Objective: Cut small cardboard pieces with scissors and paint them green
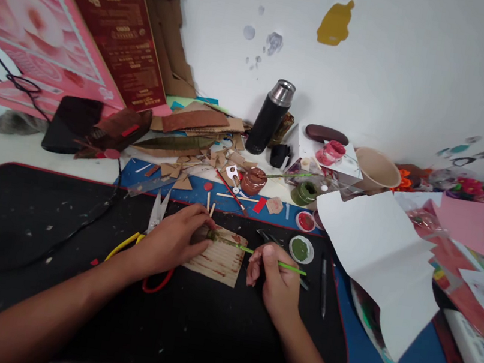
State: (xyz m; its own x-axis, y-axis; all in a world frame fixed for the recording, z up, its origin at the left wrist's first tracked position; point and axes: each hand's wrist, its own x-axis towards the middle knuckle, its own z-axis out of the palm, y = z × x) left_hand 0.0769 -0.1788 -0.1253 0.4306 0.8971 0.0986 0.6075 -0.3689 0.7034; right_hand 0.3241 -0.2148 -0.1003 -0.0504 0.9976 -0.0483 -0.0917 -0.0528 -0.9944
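Observation:
My right hand (277, 278) is closed around a thin paintbrush with a bright green handle (293, 268). Its brush end points left and reaches my left fingers. My left hand (179, 236) pinches a small greenish-brown piece (201, 235), partly hidden by the fingers. Beneath both lies a square of corrugated cardboard (218, 266) streaked with reddish-brown paint. Scissors with yellow and red handles (158, 211) lie partly under my left hand and wrist. Just beyond my right hand sits a white lid holding green paint (301, 249).
Along the back stand a black flask (270, 118), a brown paint jar (253, 181) and a green paint jar (304, 194). Cardboard scraps (193, 144) are heaped at back left. White paper (376, 256) covers the right side. A black pen (323, 285) lies on the dark mat (211, 328).

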